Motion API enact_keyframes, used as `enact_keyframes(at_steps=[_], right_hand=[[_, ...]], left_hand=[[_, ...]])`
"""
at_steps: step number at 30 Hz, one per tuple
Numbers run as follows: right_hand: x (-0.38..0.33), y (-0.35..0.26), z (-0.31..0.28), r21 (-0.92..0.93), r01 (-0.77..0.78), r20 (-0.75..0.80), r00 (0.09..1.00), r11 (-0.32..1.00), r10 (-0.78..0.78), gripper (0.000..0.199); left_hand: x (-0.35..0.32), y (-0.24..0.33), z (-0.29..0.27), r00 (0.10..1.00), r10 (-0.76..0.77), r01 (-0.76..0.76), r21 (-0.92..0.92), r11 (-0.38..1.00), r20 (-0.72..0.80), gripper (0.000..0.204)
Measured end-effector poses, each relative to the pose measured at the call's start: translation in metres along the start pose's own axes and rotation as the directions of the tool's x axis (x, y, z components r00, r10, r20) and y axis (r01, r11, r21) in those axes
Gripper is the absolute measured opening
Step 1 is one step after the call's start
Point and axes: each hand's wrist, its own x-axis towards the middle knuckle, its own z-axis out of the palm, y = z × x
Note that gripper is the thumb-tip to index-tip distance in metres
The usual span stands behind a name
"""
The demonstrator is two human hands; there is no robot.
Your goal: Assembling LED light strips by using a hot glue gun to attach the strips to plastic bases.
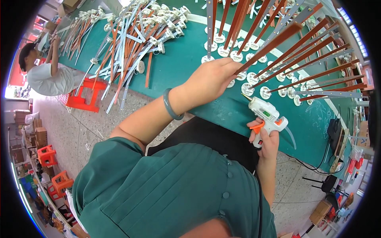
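My right hand is wrapped round the handle of a white hot glue gun with an orange trigger. A clear glue stick sticks out of its back. The metal nozzle points up and left, toward the round white bases. Farther left, my left hand is closed on the lower end of a brown strip, which stands tilted over the table. My fingers hide the strip's foot, so I cannot tell whether it touches a base. Beside it, several brown and grey strips stand upright in white bases.
A green table spans the far side. On its left lies a heap of strips with white bases. A co-worker is at the far left, near a red stool. A black cable hangs off the right edge.
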Motion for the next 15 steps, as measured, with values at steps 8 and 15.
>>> enact_keyframes(at_steps=[8, 15], right_hand=[[-0.002, 0.003, 0.000, -0.010, 0.032, -0.006, 0.999, 0.999, -0.032, 0.038], [-0.004, 0.008, -0.004, 0.014, 0.041, -0.001, 0.999, 0.999, -0.041, 0.044]], left_hand=[[0.006, -0.011, 0.000, 0.996, 0.084, -0.085, -0.047, 0.995, -0.038, 0.033], [-0.020, 0.012, -0.041, 0.980, -0.078, 0.062, -0.093, 0.994, -0.181, 0.042]])
